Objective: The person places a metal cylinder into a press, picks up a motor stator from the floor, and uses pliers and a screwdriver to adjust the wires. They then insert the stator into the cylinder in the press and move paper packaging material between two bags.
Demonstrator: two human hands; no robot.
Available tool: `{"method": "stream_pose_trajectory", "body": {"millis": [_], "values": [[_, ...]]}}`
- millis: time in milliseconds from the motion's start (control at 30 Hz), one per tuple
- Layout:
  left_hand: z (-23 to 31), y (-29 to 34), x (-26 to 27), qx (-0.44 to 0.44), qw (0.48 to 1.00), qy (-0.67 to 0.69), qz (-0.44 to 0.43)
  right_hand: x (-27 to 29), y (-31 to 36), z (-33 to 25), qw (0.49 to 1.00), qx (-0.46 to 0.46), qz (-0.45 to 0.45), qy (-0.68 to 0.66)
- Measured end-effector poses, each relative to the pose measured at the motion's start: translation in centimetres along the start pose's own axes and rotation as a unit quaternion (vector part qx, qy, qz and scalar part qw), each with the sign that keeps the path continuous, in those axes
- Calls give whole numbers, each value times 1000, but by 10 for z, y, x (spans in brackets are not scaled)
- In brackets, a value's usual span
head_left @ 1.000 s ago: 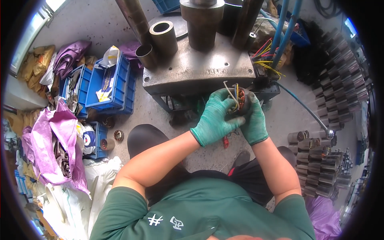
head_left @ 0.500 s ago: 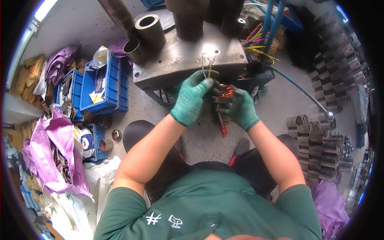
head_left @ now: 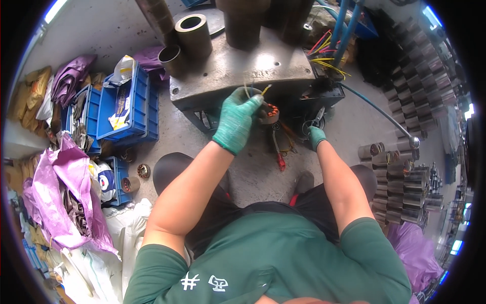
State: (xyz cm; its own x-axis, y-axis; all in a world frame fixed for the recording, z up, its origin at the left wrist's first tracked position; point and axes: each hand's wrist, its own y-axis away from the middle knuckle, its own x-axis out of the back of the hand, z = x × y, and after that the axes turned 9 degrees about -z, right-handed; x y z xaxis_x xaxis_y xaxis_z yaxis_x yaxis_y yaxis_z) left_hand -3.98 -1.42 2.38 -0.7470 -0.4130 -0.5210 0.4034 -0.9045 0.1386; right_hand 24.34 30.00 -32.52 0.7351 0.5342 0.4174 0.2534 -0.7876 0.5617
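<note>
My left hand [head_left: 237, 120], in a green glove, pinches thin wires between thumb and fingers. The yellow wire ends [head_left: 266, 89] stick up past the thumb. Below and beside these fingers is a small ring-shaped motor stator [head_left: 271, 115] with orange-red windings, partly hidden by the hand. My right hand [head_left: 316, 136], also gloved, is away from the stator, beside the dark shelf under the metal block. Its fingers look closed at the handles of a metal tool that resembles scissors [head_left: 318, 120]; the exact grip is partly hidden.
A heavy metal block [head_left: 238, 76] with steel cylinders [head_left: 195, 38] stands in front. A red-handled rod [head_left: 281, 161] hangs below it. Blue crates [head_left: 126, 109] and purple sacks [head_left: 68, 187] are at left; stacked metal cylinders [head_left: 405, 182] at right. A blue hose [head_left: 374, 107] crosses the right side.
My right hand has left the stator and moved right and down to the scissors-like tool. My left hand stays on the wires, shifted slightly left.
</note>
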Motion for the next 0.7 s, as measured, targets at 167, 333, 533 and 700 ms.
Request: {"method": "stream_pose_trajectory", "body": {"millis": [167,333,533,700], "values": [[5,15,24,35,997,-42,55,-64,91,-86,939,-159,-131,-275],[0,8,16,19,998,-60,16,-34,157,-139,898,-127,-207,-367],[-7,12,20,5,994,-108,14,-45,308,-215,819,1,-413,-398],[-25,6,25,-9,983,-181,-14,-39,339,-206,837,73,-414,-350]]}}
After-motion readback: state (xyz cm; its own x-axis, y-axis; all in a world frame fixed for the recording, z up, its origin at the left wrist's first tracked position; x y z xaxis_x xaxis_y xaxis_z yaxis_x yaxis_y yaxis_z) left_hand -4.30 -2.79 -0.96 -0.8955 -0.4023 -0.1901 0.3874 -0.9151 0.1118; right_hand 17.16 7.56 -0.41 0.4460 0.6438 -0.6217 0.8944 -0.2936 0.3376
